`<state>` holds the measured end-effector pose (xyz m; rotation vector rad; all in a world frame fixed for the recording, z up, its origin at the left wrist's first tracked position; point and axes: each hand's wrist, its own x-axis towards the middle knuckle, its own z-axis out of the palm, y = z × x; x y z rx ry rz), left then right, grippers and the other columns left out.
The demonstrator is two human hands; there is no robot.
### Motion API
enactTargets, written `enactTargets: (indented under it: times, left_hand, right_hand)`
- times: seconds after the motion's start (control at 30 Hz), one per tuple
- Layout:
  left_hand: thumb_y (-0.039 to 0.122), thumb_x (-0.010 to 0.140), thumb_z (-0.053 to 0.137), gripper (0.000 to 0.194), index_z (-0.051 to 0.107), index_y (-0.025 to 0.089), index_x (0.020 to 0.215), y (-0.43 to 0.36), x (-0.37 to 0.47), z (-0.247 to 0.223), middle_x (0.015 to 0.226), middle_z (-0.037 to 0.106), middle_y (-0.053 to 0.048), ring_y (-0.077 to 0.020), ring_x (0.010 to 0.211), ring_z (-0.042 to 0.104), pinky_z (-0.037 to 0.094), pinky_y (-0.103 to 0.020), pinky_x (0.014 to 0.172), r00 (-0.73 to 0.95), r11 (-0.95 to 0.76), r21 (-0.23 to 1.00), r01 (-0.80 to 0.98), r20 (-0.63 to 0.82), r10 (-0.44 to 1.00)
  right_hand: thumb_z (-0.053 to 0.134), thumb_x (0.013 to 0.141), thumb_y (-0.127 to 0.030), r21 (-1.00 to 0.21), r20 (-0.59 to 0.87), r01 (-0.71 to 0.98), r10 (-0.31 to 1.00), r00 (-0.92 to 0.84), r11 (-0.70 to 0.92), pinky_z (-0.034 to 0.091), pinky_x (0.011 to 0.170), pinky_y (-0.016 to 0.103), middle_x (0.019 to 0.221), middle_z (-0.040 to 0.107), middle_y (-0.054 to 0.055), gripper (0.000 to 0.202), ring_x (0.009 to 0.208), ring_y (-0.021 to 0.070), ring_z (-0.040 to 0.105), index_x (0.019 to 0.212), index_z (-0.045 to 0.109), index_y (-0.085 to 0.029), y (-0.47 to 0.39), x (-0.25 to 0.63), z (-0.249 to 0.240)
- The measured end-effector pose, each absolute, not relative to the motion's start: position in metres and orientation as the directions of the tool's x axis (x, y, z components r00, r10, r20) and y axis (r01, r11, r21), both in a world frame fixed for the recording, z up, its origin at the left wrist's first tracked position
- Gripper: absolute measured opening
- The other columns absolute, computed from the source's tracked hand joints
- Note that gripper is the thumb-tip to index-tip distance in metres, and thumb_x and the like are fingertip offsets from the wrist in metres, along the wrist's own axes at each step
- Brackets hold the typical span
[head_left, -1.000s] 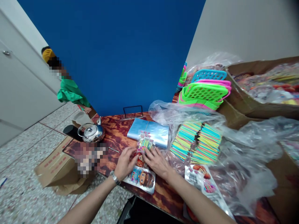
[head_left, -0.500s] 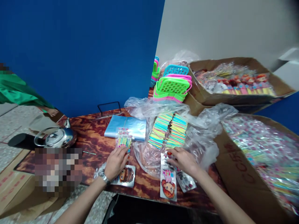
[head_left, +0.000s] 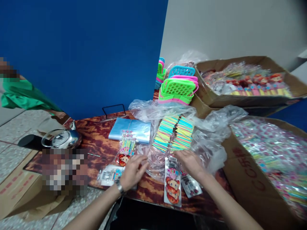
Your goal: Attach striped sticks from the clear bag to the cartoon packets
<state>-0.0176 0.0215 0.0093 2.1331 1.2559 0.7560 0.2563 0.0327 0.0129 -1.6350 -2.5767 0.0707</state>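
Note:
My left hand [head_left: 134, 172], with a watch at the wrist, hovers over the table front, fingers stretched to the right and nothing visible in them. Beside it lie a clear packet of coloured sticks with a cartoon face [head_left: 124, 153] and silver printed packets [head_left: 109, 175]. My right hand [head_left: 190, 163] reaches in from the right, fingers extended at the near edge of a pile of coloured sticks [head_left: 163, 134]; its thumb is hidden. Under its fingertips begins a silver packet [head_left: 172, 182] showing two cartoon faces. Another silver packet [head_left: 192, 185] lies partly beneath this hand.
Crumpled clear plastic [head_left: 208, 150] surrounds the sticks. Blue plastic sleeves [head_left: 130, 129] lie behind. Coloured baskets [head_left: 178, 88] are stacked at the back. Cartons [head_left: 244, 166] of packets stand right. A kettle [head_left: 63, 140] is at left, near a person in green [head_left: 26, 94].
My left hand has moved right, away from the clear stick packet, uncovering its cartoon face. A second face now shows on the silver packet by my right hand, which has shifted slightly.

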Motion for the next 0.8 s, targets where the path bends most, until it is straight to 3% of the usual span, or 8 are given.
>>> enactTargets:
  times: [0.1,0.2,0.3,0.43,0.6,0.8]
  left_hand:
    - [0.032,0.077,0.060,0.045,0.053,0.015,0.118,0.023,0.023,0.008,0.118,0.058,-0.013,-0.0251,0.108,0.053,0.043,-0.038,0.091,0.383,-0.304,0.857,0.417,0.138,0.913]
    - [0.034,0.081,0.053,0.028,0.064,0.013,0.095,0.022,0.049,0.001,0.088,0.068,-0.008,-0.0193,0.081,0.062,0.048,-0.028,0.073,0.388,-0.069,0.969,0.236,-0.029,0.921]
    - [0.036,0.082,0.051,0.029,0.066,0.013,0.073,0.021,0.055,-0.005,0.065,0.065,-0.002,-0.0142,0.061,0.058,0.044,-0.022,0.059,0.420,0.044,0.987,0.157,-0.107,0.901]
    - [0.033,0.076,0.059,0.022,0.066,0.014,0.069,0.023,0.046,-0.009,0.065,0.066,-0.002,-0.0143,0.060,0.057,0.043,-0.022,0.058,0.402,0.029,0.982,0.189,-0.105,0.909]
    - [0.034,0.068,0.068,0.023,0.060,0.014,0.061,0.028,0.036,-0.009,0.059,0.064,-0.003,-0.0133,0.054,0.055,0.041,-0.023,0.054,0.261,0.084,0.976,0.200,-0.136,0.956]
    - [0.044,0.062,0.071,0.035,0.055,0.014,0.059,0.032,0.030,0.000,0.050,0.056,0.002,-0.0088,0.046,0.047,0.036,-0.020,0.047,0.239,0.255,0.967,0.008,-0.250,0.938]
  right_hand:
    - [0.042,0.089,-0.021,-0.321,0.238,0.811,0.870,-0.431,0.490,0.044,0.071,0.026,0.081,0.067,0.005,0.017,0.077,0.0160,0.060,0.089,0.059,-0.019,0.029,0.251,0.034]
    - [0.041,0.090,-0.026,-0.503,0.323,0.726,0.881,-0.347,0.470,0.046,0.071,0.026,0.084,0.065,0.005,0.018,0.078,0.0152,0.060,0.091,0.057,-0.020,0.024,0.245,0.047]
    - [0.045,0.087,-0.033,-0.543,0.297,0.737,0.913,-0.279,0.402,0.046,0.065,0.026,0.076,0.064,0.005,0.019,0.071,0.0155,0.059,0.083,0.058,-0.020,0.020,0.239,0.049]
    - [0.042,0.089,-0.031,-0.532,0.275,0.721,0.896,-0.347,0.443,0.044,0.063,0.025,0.070,0.061,0.005,0.025,0.067,0.0144,0.057,0.075,0.058,-0.018,0.022,0.229,0.047]
    - [0.037,0.091,-0.034,-0.709,0.121,0.592,0.893,-0.434,0.383,0.046,0.065,0.023,0.077,0.064,0.003,0.028,0.072,0.0126,0.060,0.086,0.059,-0.018,0.051,0.226,0.054]
    - [0.035,0.089,-0.047,-0.793,0.136,0.490,0.890,-0.436,0.362,0.047,0.077,0.030,0.095,0.064,0.009,0.042,0.089,0.0172,0.060,0.104,0.057,-0.015,0.084,0.227,0.061]
